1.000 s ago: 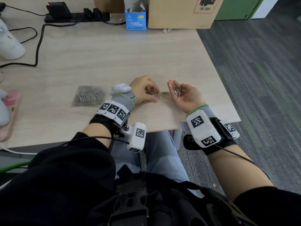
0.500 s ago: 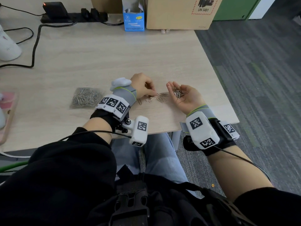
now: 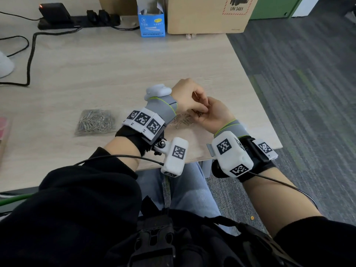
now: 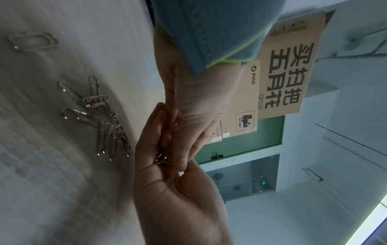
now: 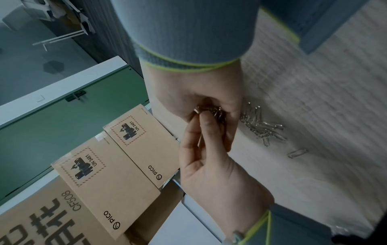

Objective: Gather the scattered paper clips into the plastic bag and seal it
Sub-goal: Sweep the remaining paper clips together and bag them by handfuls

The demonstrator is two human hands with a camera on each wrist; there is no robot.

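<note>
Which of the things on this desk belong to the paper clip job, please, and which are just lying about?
Part of the job:
loose paper clips
plastic bag, already holding clips
left hand
right hand, cupping gathered clips

Lying about:
blue carton
cardboard box
power strip
black cable

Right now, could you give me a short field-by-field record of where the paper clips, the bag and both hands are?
left hand: fingertips reaching into the right palm
right hand: palm up, cupped round a bunch of gathered clips
loose clips: small pile on the table, just below the hands
plastic bag: lies flat to the left, already holding many clips
bag seal: cannot tell
</note>
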